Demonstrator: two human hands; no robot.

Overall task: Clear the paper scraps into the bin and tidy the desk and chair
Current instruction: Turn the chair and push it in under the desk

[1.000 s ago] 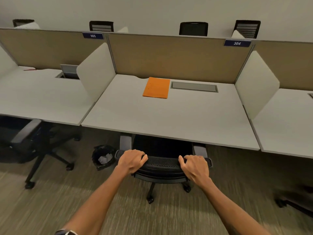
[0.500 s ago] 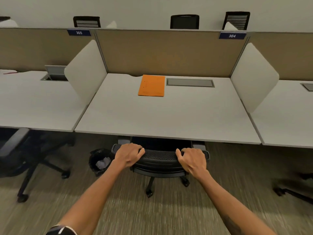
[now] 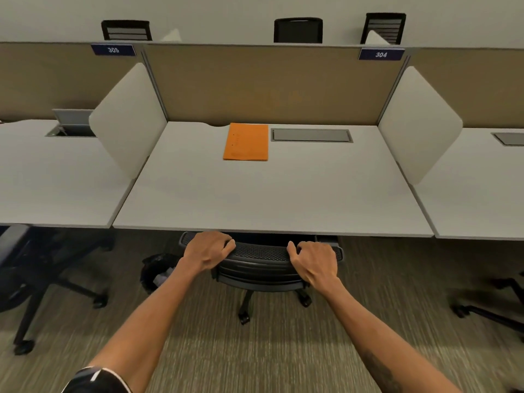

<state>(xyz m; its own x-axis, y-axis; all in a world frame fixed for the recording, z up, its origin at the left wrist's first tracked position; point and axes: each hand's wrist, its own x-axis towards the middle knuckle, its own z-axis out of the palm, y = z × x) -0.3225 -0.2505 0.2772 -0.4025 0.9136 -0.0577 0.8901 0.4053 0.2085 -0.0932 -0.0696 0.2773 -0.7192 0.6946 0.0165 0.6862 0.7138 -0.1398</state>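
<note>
Under the bench (image 3: 272, 211) our chair (image 3: 261, 255) now sits deeper, left hand (image 3: 208, 249) and right hand (image 3: 314, 262) both grasping its back; tidying looks nearly done.

An open-plan office: numbered desks (image 3: 272, 194), fabric partitions (image 3: 269, 83), rolling mesh chairs (image 3: 261, 268), carpet (image 3: 255, 350).

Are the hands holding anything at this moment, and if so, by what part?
Yes: both the left hand and right hand grip the black office chair by the top edge of its backrest, one hand near each end.
</note>
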